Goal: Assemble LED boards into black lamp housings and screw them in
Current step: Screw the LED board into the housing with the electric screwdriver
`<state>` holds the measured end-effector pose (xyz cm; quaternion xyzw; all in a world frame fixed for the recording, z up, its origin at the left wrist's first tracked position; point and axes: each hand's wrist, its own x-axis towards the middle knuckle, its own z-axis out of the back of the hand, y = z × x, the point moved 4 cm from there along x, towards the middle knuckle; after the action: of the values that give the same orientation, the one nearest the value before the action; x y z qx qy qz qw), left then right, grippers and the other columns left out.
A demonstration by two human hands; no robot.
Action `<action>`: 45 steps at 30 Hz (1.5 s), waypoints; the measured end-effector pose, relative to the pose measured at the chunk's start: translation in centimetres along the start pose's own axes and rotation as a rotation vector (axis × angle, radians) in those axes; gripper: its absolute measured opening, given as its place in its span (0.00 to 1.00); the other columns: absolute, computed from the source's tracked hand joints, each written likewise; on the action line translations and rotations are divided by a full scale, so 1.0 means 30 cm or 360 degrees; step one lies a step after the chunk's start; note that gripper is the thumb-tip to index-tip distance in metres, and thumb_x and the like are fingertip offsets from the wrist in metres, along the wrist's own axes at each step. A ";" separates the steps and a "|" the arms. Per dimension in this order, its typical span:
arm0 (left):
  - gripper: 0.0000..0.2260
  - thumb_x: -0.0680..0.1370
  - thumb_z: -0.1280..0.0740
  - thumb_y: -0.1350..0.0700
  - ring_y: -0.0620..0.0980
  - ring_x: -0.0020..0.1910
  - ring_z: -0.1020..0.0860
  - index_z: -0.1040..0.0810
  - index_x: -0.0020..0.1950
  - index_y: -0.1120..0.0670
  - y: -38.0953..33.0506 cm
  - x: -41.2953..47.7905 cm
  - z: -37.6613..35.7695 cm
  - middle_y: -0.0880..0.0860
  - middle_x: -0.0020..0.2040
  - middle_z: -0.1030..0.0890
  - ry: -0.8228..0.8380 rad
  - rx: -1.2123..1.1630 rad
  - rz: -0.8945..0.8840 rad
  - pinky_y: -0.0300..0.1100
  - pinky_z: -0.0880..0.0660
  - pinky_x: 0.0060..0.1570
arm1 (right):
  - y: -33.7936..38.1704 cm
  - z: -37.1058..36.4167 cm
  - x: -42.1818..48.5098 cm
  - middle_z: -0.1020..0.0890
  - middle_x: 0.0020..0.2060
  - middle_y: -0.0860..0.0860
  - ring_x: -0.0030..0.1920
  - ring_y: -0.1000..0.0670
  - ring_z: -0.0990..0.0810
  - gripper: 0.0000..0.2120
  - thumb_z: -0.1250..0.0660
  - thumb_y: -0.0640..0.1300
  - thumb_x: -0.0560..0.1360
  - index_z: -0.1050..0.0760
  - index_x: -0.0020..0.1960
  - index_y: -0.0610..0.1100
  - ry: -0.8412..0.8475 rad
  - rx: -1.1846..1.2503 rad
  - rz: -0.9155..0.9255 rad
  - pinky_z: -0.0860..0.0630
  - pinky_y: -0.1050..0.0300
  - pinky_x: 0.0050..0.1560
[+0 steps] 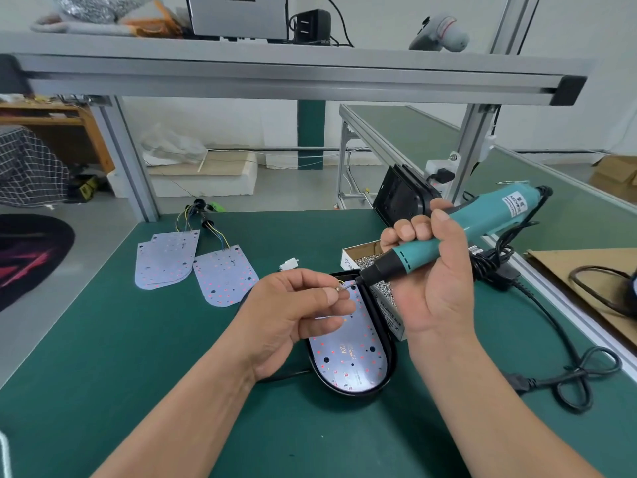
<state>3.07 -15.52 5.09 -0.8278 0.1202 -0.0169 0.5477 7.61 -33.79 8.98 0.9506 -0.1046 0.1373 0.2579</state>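
Gripping screwdriver (489, 213) (right hand (437, 274)), left hand (293, 312) pinching seemingly a screw (339, 288), above LED board (348, 360)

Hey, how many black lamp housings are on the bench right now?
2. The near housing lies flat on the green mat, holding an LED board. The far housing stands tilted at the mat's far edge, beyond the screwdriver. No others show.

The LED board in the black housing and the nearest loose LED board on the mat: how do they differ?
The housed LED board sits inside the black housing; the loose LED board lies bare on the green mat. The left hand, pinching a screw, and the screwdriver in the right hand partly hide the housed board; nothing covers the loose one. Both are white with red dots, rounded end nearest.
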 end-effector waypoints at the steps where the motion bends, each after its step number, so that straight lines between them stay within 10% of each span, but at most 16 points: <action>1: 0.05 0.72 0.24 0.64 0.58 0.50 0.12 0.11 0.44 0.55 -0.001 -0.001 0.000 0.64 0.51 0.13 -0.0007 0.0005 0.0003 0.41 0.16 0.39 | -0.002 0.000 0.000 0.29 0.36 0.52 0.38 0.51 0.28 0.04 0.35 0.40 0.82 0.25 0.54 0.47 0.0003 -0.0005 -0.0002 0.25 0.54 0.48; 35: 0.04 0.79 0.28 0.70 0.59 0.48 0.11 0.16 0.50 0.63 0.012 0.000 0.002 0.64 0.49 0.13 -0.0102 0.0122 -0.0011 0.41 0.16 0.39 | -0.011 0.018 0.002 0.29 0.36 0.51 0.38 0.51 0.29 0.06 0.34 0.39 0.81 0.25 0.56 0.47 0.0017 -0.0125 -0.0003 0.27 0.53 0.50; 45: 0.06 0.79 0.27 0.68 0.53 0.45 0.11 0.14 0.48 0.58 0.015 0.012 0.005 0.54 0.43 0.11 -0.0271 0.0663 -0.0348 0.38 0.18 0.36 | -0.039 0.044 -0.015 0.26 0.38 0.52 0.39 0.51 0.25 0.09 0.29 0.50 0.81 0.27 0.53 0.47 -0.0223 -0.0191 0.0004 0.24 0.53 0.48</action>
<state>3.35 -15.62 4.58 -0.7036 -0.0228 -0.0306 0.7096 7.78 -33.42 7.22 0.9406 -0.1316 0.0644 0.3064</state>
